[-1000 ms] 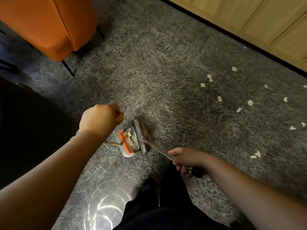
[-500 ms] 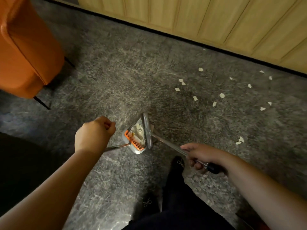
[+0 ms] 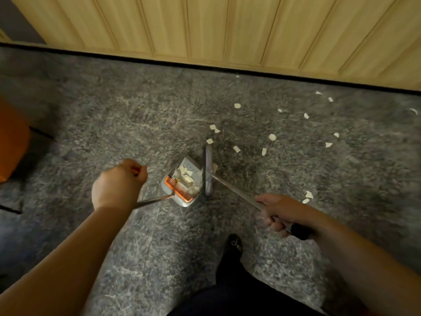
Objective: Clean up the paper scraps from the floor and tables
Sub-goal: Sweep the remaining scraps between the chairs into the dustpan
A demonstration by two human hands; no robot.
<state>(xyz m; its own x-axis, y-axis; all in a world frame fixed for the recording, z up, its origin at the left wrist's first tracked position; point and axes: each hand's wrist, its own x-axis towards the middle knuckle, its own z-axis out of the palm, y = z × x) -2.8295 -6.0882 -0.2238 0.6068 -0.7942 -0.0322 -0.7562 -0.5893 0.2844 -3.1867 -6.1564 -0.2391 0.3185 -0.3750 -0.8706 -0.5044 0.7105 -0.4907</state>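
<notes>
Grey shag carpet (image 3: 118, 124) fills most of the view, with a pale wood-panelled wall (image 3: 227, 26) along the top above a black baseboard strip. Orange chair (image 3: 11, 142) at the left edge, partly cut off. The person's dark trouser leg and shoe (image 3: 234, 245) show at bottom centre. Left hand (image 3: 118, 183) is fisted round the metal dustpan handle (image 3: 155, 200), fingers curled tight. Right hand (image 3: 280, 213) is wrapped round the broom handle (image 3: 237, 192) near its black end grip. Grey dustpan (image 3: 182, 183) with orange comb edge sits on the carpet, holding a pile of scraps. Broom head (image 3: 209, 169) stands just beside its right side. Loose paper scraps (image 3: 272, 137) lie scattered on the carpet beyond and right of the broom — two near the right hand.
</notes>
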